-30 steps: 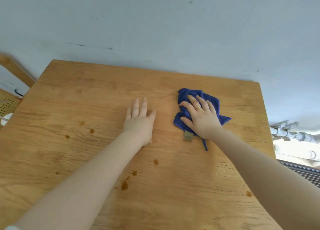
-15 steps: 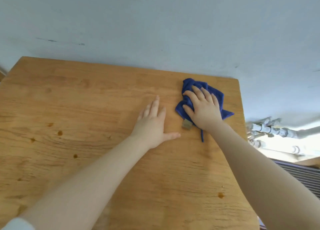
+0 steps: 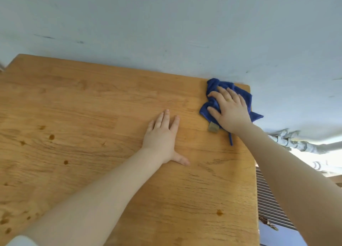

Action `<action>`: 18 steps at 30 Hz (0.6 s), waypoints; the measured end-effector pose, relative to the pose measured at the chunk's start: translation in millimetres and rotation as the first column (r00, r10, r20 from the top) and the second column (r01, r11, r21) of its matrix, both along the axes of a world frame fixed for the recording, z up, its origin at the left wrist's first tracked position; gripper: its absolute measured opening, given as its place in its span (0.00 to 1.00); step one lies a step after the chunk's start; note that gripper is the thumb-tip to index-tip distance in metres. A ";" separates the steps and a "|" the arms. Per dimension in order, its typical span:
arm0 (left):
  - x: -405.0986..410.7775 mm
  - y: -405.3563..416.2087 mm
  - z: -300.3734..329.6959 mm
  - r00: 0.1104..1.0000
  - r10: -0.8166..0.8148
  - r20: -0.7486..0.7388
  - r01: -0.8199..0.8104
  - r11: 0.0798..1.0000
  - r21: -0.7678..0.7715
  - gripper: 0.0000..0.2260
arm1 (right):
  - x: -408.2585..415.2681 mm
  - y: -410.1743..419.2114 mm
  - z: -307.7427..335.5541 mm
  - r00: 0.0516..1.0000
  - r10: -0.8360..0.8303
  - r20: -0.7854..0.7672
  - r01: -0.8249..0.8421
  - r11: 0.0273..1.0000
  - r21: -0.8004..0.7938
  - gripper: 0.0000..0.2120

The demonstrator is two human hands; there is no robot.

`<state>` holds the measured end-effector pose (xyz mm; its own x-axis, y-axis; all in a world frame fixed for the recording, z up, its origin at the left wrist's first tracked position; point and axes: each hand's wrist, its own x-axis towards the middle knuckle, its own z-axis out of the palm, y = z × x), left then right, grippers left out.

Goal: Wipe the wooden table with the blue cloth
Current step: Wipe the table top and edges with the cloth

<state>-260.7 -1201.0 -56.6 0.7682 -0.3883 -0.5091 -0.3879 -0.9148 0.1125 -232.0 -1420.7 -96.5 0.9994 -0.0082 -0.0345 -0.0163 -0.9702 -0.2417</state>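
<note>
The wooden table [image 3: 83,101] fills most of the head view, with dark spots on its left and near parts. A crumpled blue cloth [image 3: 212,87] lies at the table's far right corner, a beige tag sticking out at its near side. My right hand [image 3: 229,109] presses flat on the cloth with fingers spread, covering most of it. My left hand [image 3: 163,136] rests flat on the bare wood to the left of the cloth, fingers straight, thumb out to the side.
A pale blue wall [image 3: 166,23] stands right behind the table's far edge. Past the right edge are grey pipes [image 3: 296,142] and a ribbed radiator [image 3: 268,199].
My right hand has pushed the cloth away from me and rightward into the far right corner. My left hand stays flat on the wood, following to the right.
</note>
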 end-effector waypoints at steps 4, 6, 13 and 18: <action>0.2 -1.2 1.3 1.000 0.018 -0.010 -0.018 1.000 0.004 0.60 | -45.1 -4.3 4.0 0.985 0.170 -0.008 -0.169 0.983 0.070 0.29; 1.5 -3.8 2.8 1.000 0.019 -0.018 -0.019 1.000 0.014 0.61 | -40.7 -11.1 4.6 0.987 0.161 0.017 -0.161 0.977 0.137 0.27; 2.1 -6.2 1.5 0.998 0.042 -0.035 -0.040 0.998 0.042 0.61 | 8.1 -29.4 1.7 0.994 -0.091 0.056 0.078 0.976 0.202 0.24; 0.2 -9.3 3.9 0.997 0.066 -0.046 -0.064 0.997 0.046 0.61 | -51.2 -17.3 -0.9 0.998 -0.029 0.054 0.020 0.987 0.158 0.33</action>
<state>-260.5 -1210.3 -52.8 0.7659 -0.3144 -0.5609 -0.3223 -0.9425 0.0883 -283.2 -1438.0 -97.4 0.9993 -0.0313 0.0182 -0.0217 -0.9196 -0.3923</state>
